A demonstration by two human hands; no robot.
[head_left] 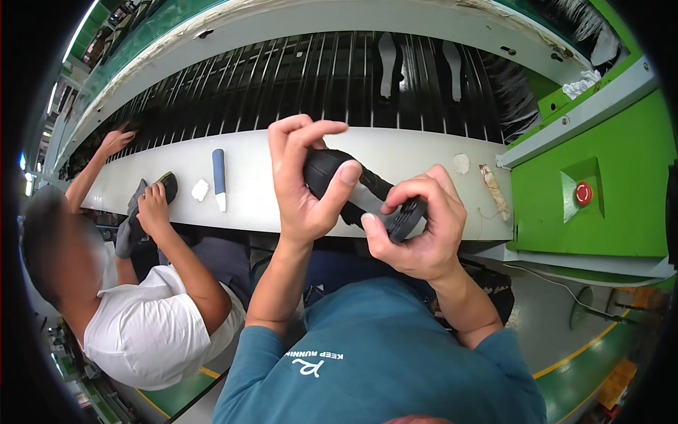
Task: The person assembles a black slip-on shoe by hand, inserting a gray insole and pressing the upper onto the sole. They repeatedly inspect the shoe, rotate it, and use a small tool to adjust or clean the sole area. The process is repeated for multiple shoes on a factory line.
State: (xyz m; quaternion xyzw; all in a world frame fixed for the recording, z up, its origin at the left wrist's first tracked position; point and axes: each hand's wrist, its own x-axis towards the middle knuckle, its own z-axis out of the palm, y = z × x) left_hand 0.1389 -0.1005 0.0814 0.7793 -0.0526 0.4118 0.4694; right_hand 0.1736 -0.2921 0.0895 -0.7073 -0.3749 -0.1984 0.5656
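Shoe (326, 169) over the tabletop (258, 191)

The black shoe is held above the near side. The left hand (305, 194) grips its left end between thumb and bent fingers; the right hand's (434, 230) fingers pinch the dark sole (408, 220) at right.

- Black shoe (323, 169), held aloft on a slant, its rounded end at upper left in the left hand (300, 191).
- Pale grey strip (367, 201) shows along its middle; fingers hide much, so whether that is the underside is uncertain.
- Black ridged sole end (411, 218), curved, at lower right, pinched by the right hand (429, 230).
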